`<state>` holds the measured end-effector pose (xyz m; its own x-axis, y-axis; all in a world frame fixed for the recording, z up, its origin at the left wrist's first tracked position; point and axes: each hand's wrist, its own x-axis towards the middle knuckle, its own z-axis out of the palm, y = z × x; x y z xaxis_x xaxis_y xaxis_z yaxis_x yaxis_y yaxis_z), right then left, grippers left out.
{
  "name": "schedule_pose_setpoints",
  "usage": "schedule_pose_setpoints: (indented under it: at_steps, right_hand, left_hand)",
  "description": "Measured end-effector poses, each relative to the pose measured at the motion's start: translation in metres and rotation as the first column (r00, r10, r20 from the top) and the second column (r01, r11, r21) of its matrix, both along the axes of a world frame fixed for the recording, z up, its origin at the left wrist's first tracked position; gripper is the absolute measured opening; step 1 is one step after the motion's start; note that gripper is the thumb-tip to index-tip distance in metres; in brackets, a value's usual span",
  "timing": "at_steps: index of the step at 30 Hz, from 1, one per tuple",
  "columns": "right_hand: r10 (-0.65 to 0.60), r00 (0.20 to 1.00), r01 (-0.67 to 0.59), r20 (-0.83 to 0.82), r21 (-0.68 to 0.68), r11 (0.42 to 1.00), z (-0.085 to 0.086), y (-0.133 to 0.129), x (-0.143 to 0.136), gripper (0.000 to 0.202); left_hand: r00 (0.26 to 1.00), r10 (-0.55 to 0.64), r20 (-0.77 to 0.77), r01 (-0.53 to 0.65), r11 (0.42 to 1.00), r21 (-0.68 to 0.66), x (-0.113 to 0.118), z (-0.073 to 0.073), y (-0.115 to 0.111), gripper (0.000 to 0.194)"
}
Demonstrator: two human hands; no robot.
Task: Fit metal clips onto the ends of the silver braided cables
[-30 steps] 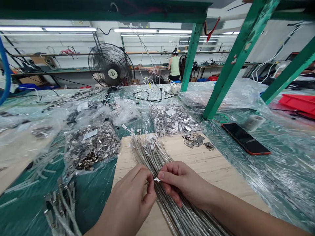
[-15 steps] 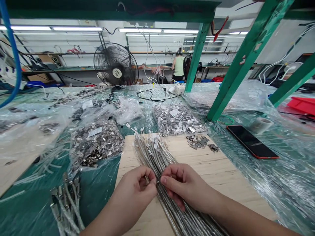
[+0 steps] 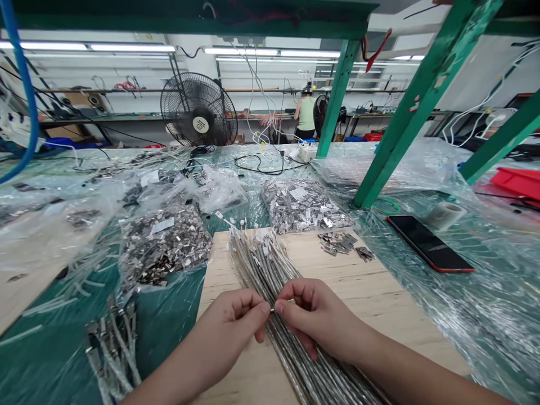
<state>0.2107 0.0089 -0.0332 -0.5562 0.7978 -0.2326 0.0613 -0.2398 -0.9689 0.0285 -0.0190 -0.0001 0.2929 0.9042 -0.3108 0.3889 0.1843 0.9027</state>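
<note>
film-covered green table (image 3: 177,308) | wooden board (image 3: 371,287) | bagged metal pieces (image 3: 169,244) | phone (image 3: 430,243)

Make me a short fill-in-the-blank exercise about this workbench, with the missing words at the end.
1. The left hand and right hand are close together over a bundle of cables lying on a board made of ____.
2. From the camera's view, the phone lies to the ____ of the board.
3. The slanted post nearest the phone is painted ____.
4. The container at the picture's right edge is coloured ____.

Missing words: wood; right; green; red.
</note>
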Motion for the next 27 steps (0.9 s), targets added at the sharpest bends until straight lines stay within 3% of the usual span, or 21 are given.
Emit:
schedule_pose_setpoints:
  at_steps: [7, 16, 21, 27]
  right_hand:
    - [0.008, 0.998, -0.009, 0.059, 0.019, 1.000, 0.002, 0.000, 0.002, 0.023]
    - [-0.041, 0.990, 0.037, 0.139, 0.029, 0.999, 0.010, -0.003, -0.003, 0.020]
    - [-0.022, 0.994, 0.015, 0.104, 0.072, 0.997, 0.008, -0.002, -0.001, 0.021]
    - [-0.007, 0.991, 0.005, 0.131, 0.011, 1.000, 0.008, -0.003, -0.001, 0.019]
  left_hand:
    - [0.996, 0.050, 0.074, -0.040, 0.990, -0.134, 0.001, 0.001, 0.000, 0.021]
    - [0.996, 0.090, 0.018, -0.089, 0.993, -0.075, 0.009, -0.001, -0.003, 0.024]
    - [0.999, 0.024, 0.021, -0.023, 0.999, -0.045, 0.007, -0.002, -0.005, 0.027]
    - [0.995, -0.067, -0.074, 0.069, 0.997, 0.022, 0.004, -0.007, -0.006, 0.035]
